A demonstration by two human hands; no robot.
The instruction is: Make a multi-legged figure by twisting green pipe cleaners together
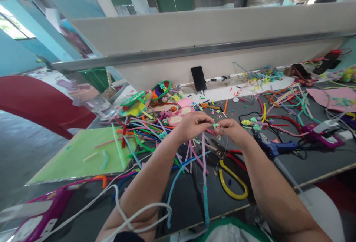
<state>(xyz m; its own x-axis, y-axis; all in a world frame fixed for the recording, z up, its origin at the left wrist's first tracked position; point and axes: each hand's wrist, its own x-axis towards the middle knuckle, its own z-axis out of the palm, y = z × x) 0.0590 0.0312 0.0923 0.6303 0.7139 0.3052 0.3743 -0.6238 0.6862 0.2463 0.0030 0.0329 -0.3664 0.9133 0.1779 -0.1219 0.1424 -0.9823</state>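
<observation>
My left hand (197, 124) and my right hand (229, 130) meet over the middle of the dark table, fingertips pinched on a small mint-green piece of pipe cleaner (216, 126). A lilac and blue pipe cleaner (204, 164) hangs down from beneath my left hand. Thin, clear thread seems to loop below my right fingers. Under the hands lie scissors with yellow handles (233, 186), their blades partly hidden. Many coloured pipe cleaners (150, 138) are heaped beside my left forearm.
A blue glue gun (278, 147) lies to the right near a purple power strip (322, 136). A phone (198, 79) leans on the partition. At left are a green sheet (80, 156), a clear bottle (96, 101) and a white cable (119, 201).
</observation>
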